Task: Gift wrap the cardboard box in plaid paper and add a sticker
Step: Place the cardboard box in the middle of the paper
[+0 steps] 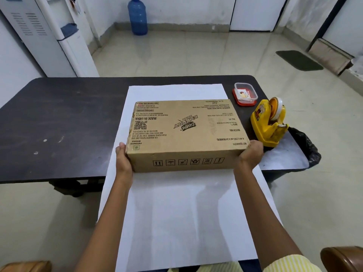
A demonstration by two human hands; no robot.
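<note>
A flat brown cardboard box with upside-down black print lies on a large sheet of paper whose white side faces up; no plaid shows. The sheet runs across the dark table and hangs over its near edge toward me. My left hand grips the box's near left corner. My right hand grips its near right corner. A small clear container on a red lid holds stickers at the far right of the table.
The dark table is bare on its left half. A yellow tape dispenser stands right of the box, near the table's right edge. A black bag hangs off that edge. Chair arms show at the bottom corners.
</note>
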